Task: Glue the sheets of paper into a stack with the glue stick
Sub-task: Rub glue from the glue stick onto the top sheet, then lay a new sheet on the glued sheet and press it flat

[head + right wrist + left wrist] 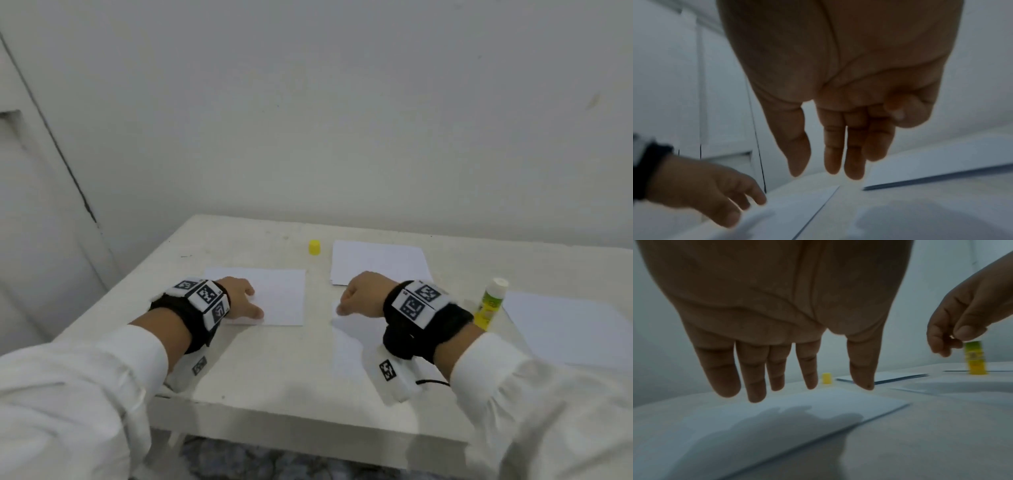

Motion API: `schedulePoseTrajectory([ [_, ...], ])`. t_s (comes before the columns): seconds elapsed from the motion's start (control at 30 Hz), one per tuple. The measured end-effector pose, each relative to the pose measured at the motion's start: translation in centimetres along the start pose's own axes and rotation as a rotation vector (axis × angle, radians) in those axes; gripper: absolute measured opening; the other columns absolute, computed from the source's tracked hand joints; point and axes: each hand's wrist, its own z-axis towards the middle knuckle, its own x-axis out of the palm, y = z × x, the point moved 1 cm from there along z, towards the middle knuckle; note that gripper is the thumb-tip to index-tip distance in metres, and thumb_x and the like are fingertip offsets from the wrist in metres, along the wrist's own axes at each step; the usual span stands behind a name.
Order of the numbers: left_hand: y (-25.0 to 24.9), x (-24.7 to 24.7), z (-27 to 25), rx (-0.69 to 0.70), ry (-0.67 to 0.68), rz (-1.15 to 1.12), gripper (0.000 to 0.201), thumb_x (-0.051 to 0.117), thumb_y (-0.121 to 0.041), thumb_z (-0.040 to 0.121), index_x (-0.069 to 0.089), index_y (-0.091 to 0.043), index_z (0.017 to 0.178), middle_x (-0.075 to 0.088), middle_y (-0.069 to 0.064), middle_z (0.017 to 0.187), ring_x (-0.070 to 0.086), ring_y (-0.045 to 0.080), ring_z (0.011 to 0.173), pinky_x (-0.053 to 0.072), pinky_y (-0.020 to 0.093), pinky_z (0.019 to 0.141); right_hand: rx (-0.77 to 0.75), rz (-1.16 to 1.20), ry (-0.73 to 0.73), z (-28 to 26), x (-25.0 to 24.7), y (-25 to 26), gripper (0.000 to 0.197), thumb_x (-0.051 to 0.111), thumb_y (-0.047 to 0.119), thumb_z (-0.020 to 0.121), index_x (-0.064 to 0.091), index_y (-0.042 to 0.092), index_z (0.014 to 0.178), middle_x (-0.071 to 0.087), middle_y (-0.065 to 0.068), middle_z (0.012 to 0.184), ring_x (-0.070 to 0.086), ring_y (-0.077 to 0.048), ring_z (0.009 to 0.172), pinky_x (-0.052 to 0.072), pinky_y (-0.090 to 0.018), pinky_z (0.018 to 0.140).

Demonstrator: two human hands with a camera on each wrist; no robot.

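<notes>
We see the left hand (239, 298) with fingers spread and straight over the near-left sheet (274, 296) on the white table (274, 377), holding nothing; whether the tips touch the paper we cannot tell. The right hand (361, 294) hangs above another sheet (349, 346), fingers loosely bent and empty. The glue stick (489, 303) stands upright and uncapped beside the right wrist, its yellow cap (314, 247) well apart near the table's far edge. A small pile of sheets (380, 262) lies beyond the right hand, and 1 more sheet (565, 325) lies at far right.
</notes>
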Motion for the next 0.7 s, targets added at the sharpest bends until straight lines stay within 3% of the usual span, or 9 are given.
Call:
schedulePoseTrajectory([
  [0.07, 3.0, -0.4, 1.0, -0.047, -0.001, 0.018, 0.07, 0.057, -0.051, 0.089, 0.031, -0.019, 0.147, 0.03, 0.006, 0.152, 0.033, 0.023, 0.138, 0.029, 0.032, 0.11, -0.026, -0.102, -0.003, 3.4, 0.5, 3.2, 0.04, 0.064, 0.04, 0.087, 0.064, 0.007, 0.109, 0.063, -0.007, 0.112, 0.059, -0.024, 0.103, 0.047, -0.032, 0.088],
  [0.13, 5.2, -0.4, 1.9, -0.062, 0.014, 0.064, 0.069, 0.057, -0.048, 0.091, 0.03, -0.019, 0.148, 0.027, 0.005, 0.154, 0.029, 0.022, 0.141, 0.025, 0.032, 0.112, -0.029, -0.19, -0.01, 6.2, 1.1, 5.5, 0.057, 0.064, 0.049, 0.084, 0.06, 0.008, 0.123, 0.06, -0.007, 0.124, 0.056, -0.028, 0.114, 0.046, -0.035, 0.095],
  [0.3, 6.9, 0.4, 3.2, -0.029, 0.058, 0.173, 0.062, 0.061, -0.04, 0.09, 0.04, -0.019, 0.144, 0.038, 0.003, 0.149, 0.039, 0.021, 0.135, 0.032, 0.029, 0.107, 0.01, -0.265, 0.105, 9.9, 3.2, 8.0, 0.074, 0.069, 0.07, 0.064, 0.061, 0.013, 0.11, 0.064, -0.002, 0.107, 0.06, -0.028, 0.099, 0.047, -0.035, 0.089],
  [0.4, 6.8, 0.4, 3.7, -0.016, 0.054, 0.178, 0.059, 0.064, -0.039, 0.089, 0.046, -0.017, 0.14, 0.046, 0.001, 0.143, 0.047, 0.021, 0.128, 0.038, 0.029, 0.101, 0.037, -0.28, 0.114, 10.7, 3.7, 8.2, 0.089, 0.074, 0.071, 0.053, 0.058, 0.014, 0.119, 0.063, -0.003, 0.118, 0.06, -0.027, 0.105, 0.048, -0.039, 0.094],
  [0.5, 6.9, 0.3, 3.9, -0.034, 0.042, 0.167, 0.058, 0.068, -0.038, 0.086, 0.05, -0.017, 0.137, 0.05, -0.001, 0.139, 0.051, 0.02, 0.124, 0.041, 0.029, 0.097, 0.066, -0.29, 0.115, 11.0, 3.6, 8.3, 0.101, 0.076, 0.071, 0.051, 0.051, 0.014, 0.13, 0.056, -0.005, 0.128, 0.055, -0.028, 0.115, 0.045, -0.04, 0.098],
  [0.7, 6.9, 0.2, 3.9, -0.032, 0.031, 0.154, 0.058, 0.069, -0.037, 0.085, 0.051, -0.018, 0.136, 0.052, -0.002, 0.138, 0.052, 0.019, 0.122, 0.041, 0.026, 0.091, 0.092, -0.323, 0.134, 10.8, 3.4, 8.3, 0.1, 0.071, 0.072, 0.058, 0.046, 0.014, 0.135, 0.046, -0.007, 0.137, 0.048, -0.03, 0.123, 0.04, -0.041, 0.095],
])
